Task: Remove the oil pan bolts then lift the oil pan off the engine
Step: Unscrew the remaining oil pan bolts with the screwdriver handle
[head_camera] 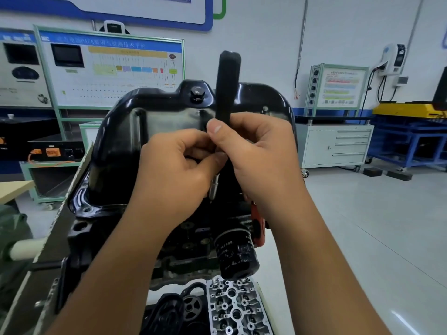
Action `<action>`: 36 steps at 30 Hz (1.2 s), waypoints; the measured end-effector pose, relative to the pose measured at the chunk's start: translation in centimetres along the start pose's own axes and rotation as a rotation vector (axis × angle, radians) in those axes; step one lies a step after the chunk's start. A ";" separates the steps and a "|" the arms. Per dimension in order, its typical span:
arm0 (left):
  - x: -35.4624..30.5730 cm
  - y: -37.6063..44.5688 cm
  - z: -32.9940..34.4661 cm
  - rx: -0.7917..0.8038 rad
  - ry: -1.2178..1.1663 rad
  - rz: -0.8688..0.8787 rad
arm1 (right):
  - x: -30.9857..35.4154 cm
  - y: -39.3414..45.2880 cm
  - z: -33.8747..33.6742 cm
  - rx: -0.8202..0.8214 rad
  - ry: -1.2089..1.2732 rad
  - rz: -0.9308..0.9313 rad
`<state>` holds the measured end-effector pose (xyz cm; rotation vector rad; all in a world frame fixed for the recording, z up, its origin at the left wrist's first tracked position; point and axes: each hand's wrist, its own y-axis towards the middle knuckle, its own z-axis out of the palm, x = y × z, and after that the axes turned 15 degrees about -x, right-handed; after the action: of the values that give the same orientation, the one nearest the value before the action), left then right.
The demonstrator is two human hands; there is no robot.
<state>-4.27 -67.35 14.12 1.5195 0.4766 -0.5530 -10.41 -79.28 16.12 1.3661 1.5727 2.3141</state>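
The glossy black oil pan (125,131) sits on top of the upturned engine block (188,240), its drain plug (197,93) at the far rim. A wrench with a thick black handle (227,85) stands upright in front of the pan. Its silver socket end (213,187) points down at the pan's near flange. My right hand (261,155) grips the lower handle, thumb on top. My left hand (179,165) pinches the tool's shaft just below it. An empty bolt hole (86,210) shows on the pan's left flange corner. The bolt under the socket is hidden.
A black oil filter (235,255) sticks out of the block below my hands. A silver cylinder head (235,308) and black covers (167,315) lie underneath. Training boards (111,68), a white drawer cabinet (336,143) and a blue-yellow stand (411,131) line the back wall.
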 end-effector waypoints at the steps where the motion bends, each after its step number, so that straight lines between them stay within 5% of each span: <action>1: 0.0 -0.1 0.0 -0.034 0.019 0.018 | 0.1 0.0 0.1 -0.008 0.006 -0.006; 8: -0.4 0.0 -0.4 0.085 -0.015 0.007 | 0.1 -0.2 -0.3 -0.024 0.035 -0.019; 14: -0.3 -0.1 -0.3 -0.081 0.099 0.064 | 0.0 -0.2 0.0 -0.048 0.029 -0.039; 19: -0.5 -0.3 -0.4 0.064 0.034 0.052 | -0.2 -0.2 -0.1 -0.046 0.012 -0.048; 25: -0.8 -0.5 -0.1 -0.069 0.117 0.101 | -0.4 -0.2 0.2 -0.033 0.028 -0.078; 31: -0.4 0.1 -0.7 0.094 0.010 0.057 | -0.4 -0.2 0.1 -0.056 0.042 0.018; 36: -0.4 -0.1 -0.6 0.009 0.079 0.134 | -0.1 -0.3 -0.1 -0.074 0.006 -0.022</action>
<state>-4.62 -66.74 14.29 1.5738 0.4297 -0.3919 -10.52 -79.21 15.81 1.3208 1.4795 2.3405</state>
